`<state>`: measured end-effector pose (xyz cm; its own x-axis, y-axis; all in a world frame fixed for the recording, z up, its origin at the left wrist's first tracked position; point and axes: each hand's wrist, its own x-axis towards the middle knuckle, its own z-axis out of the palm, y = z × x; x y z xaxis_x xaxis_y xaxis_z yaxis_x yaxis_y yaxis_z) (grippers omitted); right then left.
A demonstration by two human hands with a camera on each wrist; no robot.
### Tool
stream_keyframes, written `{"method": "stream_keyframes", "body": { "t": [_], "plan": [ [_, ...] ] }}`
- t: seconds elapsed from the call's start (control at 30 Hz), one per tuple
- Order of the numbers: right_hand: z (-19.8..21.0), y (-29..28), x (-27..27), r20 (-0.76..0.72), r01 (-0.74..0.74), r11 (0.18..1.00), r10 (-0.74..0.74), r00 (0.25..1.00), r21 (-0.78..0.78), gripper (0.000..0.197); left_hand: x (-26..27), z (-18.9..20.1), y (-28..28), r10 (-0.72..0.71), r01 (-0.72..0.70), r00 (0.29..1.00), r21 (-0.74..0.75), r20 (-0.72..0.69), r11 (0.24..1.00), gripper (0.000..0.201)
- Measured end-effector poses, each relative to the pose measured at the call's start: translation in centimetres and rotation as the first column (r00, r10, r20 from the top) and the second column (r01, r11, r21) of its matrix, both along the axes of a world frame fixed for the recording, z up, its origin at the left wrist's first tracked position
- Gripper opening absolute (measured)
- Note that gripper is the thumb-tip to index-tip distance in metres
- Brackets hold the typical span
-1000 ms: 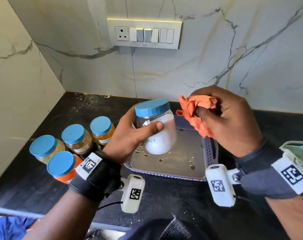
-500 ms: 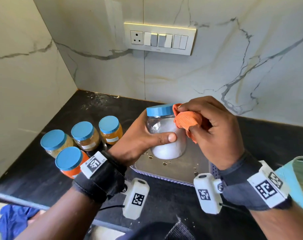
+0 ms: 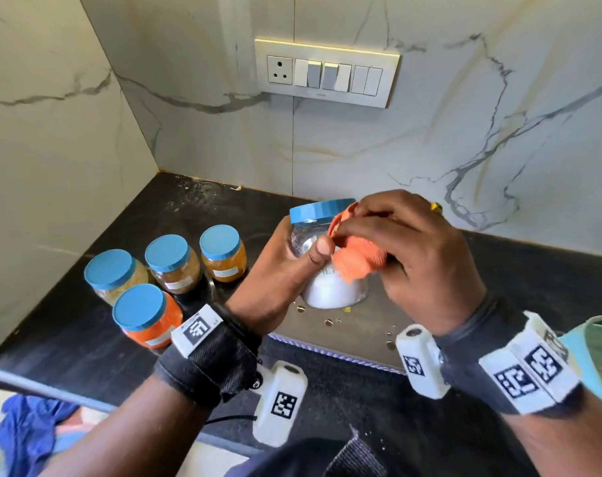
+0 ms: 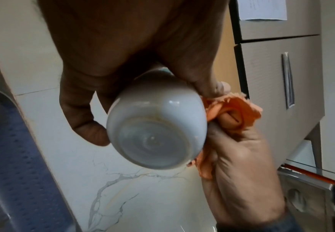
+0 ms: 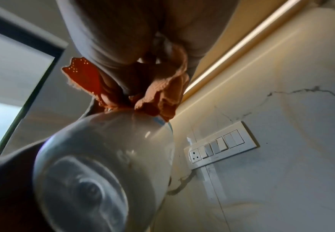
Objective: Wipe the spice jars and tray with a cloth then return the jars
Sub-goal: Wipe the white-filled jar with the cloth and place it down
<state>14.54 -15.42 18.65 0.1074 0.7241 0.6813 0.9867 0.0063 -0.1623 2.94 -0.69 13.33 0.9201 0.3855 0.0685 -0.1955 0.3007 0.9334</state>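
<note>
Jars [image 3: 327, 256]: five; cloth [image 3: 358, 259]: one.

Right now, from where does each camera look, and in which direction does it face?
Head: above, facing down at the salt jar, orange cloth, tray; both hands show.
Left wrist: under the left hand, facing up at the jar's base.
Right wrist: under the right hand, facing up toward the switch panel.
All share jar and cloth.

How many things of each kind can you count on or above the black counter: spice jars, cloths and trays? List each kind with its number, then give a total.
Spice jars: 5, namely the salt jar gripped in the left hand and four standing left of the tray.
Orange cloth: 1, bunched in the right hand.
Tray: 1.
Total: 7.
</note>
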Motion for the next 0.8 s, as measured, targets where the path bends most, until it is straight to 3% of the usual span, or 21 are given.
{"method": "stream_keyframes", "body": {
  "t": [0.1,0.3,0.53,0.63,0.73,0.8],
  "plan": [
    [-0.2,-0.2,-0.9,0.035,0.008,1.0,-0.008,0.999,-0.015,0.028,0.0,-0.1,0.2,0.035,-0.035,0.999,0.0,0.006,0.999,0.104],
    [-2.3,-2.3,-2.7,0.283,-0.103,0.969,0.166,0.945,-0.222,0.021,-0.2,-0.3,0.5,0.099,-0.1,0.995,-0.025,-0.032,0.995,0.099],
    [-1.3,-0.3,0.5,-0.059,-0.008,1.0,0.007,0.998,-0.016,0.034,0.9,0.6,0.1,0.1,-0.1,0.995,-0.02,-0.021,0.995,0.081],
    [-2.6,-1.3,-1.6,-0.007,-0.013,1.0,0.013,1.0,-0.022,0.022,0.8,0.8,0.6,0.085,-0.086,0.996,-0.072,-0.014,0.994,0.064],
    [-3.0,-2.1,-1.9,0.05,-0.087,0.993,0.091,0.995,-0.084,0.021,0.5,0.8,1.1,0.062,-0.062,0.998,-0.096,-0.009,0.993,0.077],
    [-2.0,-1.3,-0.4,-0.033,-0.076,0.996,0.075,0.997,-0.035,0.032,0.5,0.9,1.0,0.004,-0.005,1.0,-0.061,-0.011,0.998,0.085]
  ]
}}
